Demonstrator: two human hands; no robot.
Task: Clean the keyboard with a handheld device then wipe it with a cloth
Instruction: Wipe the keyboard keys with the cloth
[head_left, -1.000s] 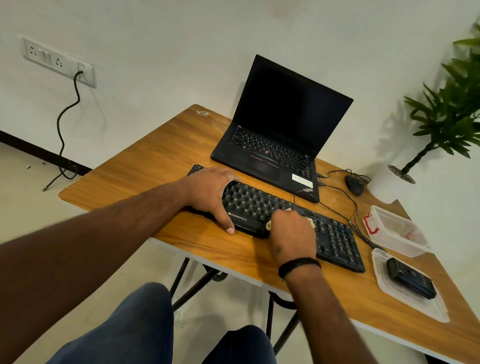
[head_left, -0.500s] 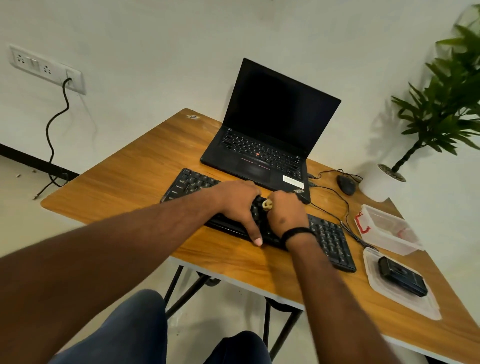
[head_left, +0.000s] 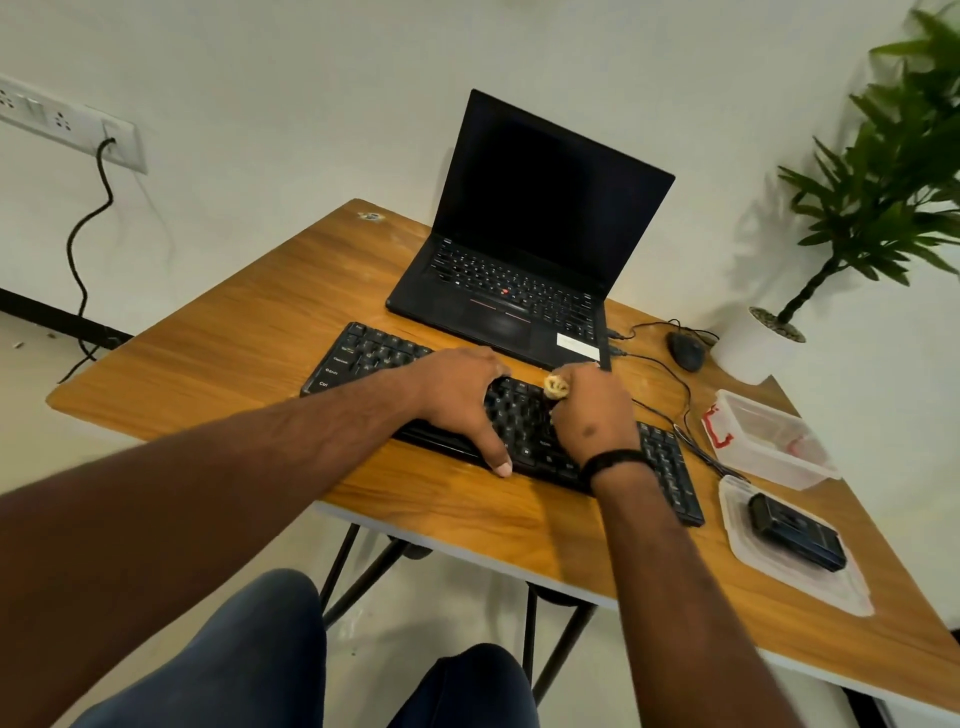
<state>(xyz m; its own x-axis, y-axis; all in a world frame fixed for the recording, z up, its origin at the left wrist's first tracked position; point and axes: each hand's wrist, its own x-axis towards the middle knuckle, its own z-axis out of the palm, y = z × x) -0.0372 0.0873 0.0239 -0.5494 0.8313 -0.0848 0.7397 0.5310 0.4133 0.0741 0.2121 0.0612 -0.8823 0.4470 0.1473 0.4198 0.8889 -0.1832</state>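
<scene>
Both hands sit on the black keyboard (head_left: 374, 358), which lies across the wooden table (head_left: 234, 332) just in front of the open laptop (head_left: 519, 270), its long axis running from far left to near right. The left hand (head_left: 462, 400) rests spread over the middle keys, thumb reaching the near edge, seemingly steadying it. The right hand (head_left: 592, 415) is curled round a small cream wad, likely the cloth (head_left: 556, 387), pressed at the keyboard's far edge. Unwiped keys extend either way; the right hand is nearer the number pad end, where a cable (head_left: 675, 384) and a plastic tub (head_left: 774, 441) crowd the sweep.
</scene>
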